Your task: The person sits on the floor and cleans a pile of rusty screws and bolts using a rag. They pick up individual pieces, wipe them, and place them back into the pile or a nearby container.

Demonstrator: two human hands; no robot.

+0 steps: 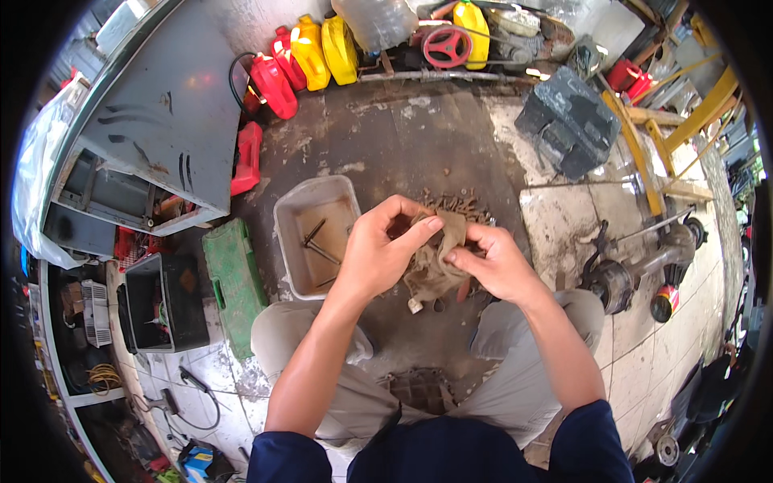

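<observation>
Between my knees I hold up a dirty brown rag [431, 270], which hangs crumpled from both hands. My left hand [388, 245] grips its upper left part, thumb and fingers closed; whether something small is wrapped inside I cannot see. My right hand [501, 264] pinches the rag's right side between thumb and fingers. Just beyond the hands lies a heap of small metal bolts [463, 206], partly covered by the rag. Left of my left hand stands a grey plastic tub [282, 233] with a T-shaped metal tool [320, 245] and a little brownish residue inside.
A green case [233, 282] and an open black bin [173, 302] stand at the left, below a grey metal cabinet [153, 121]. Red and yellow jugs [310, 52] line the back. At right sit a dark toolbox [568, 121], a metal axle-like part [636, 274] and a spray can [665, 303].
</observation>
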